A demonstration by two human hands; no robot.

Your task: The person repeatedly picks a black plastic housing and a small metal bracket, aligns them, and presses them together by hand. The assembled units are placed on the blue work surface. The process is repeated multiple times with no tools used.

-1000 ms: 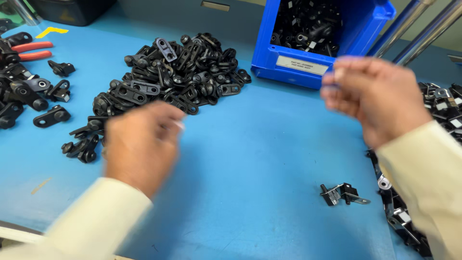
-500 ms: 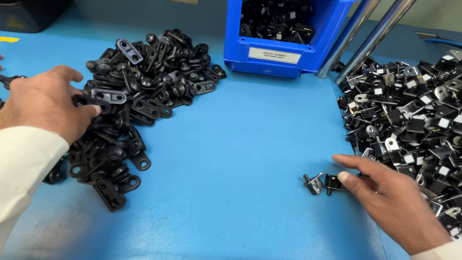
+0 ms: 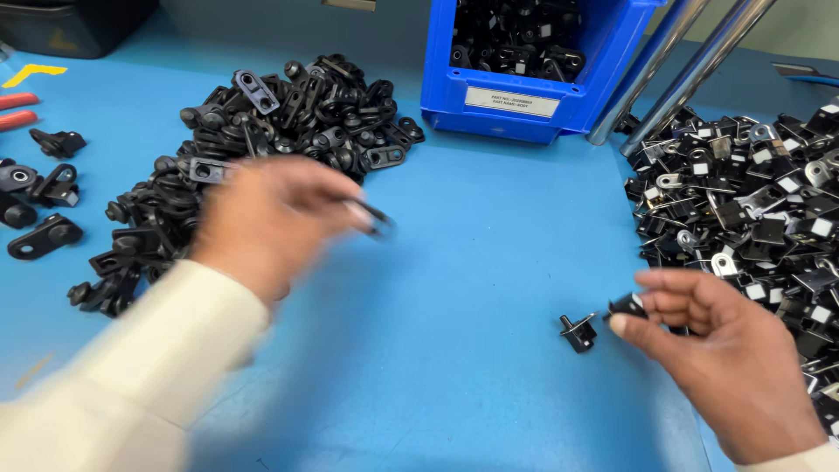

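My left hand (image 3: 271, 223) sits left of centre in the frame, blurred, with the fingers closed around a small black link-shaped piece (image 3: 377, 220) that sticks out past my fingertips toward the middle of the frame. It hovers just over the near edge of the big heap of black plastic links (image 3: 262, 140), which spreads across the upper left of the blue counter (image 3: 472, 236).

My right hand (image 3: 717, 350) is at the lower right, palm turned partly up, thumb and forefinger pinching a small black clip (image 3: 627, 305). Just beside that clip, to its left, a second small black clip with a pin (image 3: 578, 332) lies on the counter, close to my fingertips; I cannot tell whether it touches the one I hold.

Along the right edge of the frame lies a second heap, black and silver metal clips (image 3: 752, 201) with small white squares on them, close beside my right hand. At top centre stands a blue bin (image 3: 524, 96) holding more black parts, with a white label on its front wall. Two shiny metal tubes (image 3: 673, 70) lean across the upper right, between the bin and the metal heap. A few loose black pieces (image 3: 39, 201) lie at the far left edge, with red handles (image 3: 17, 109) above them.
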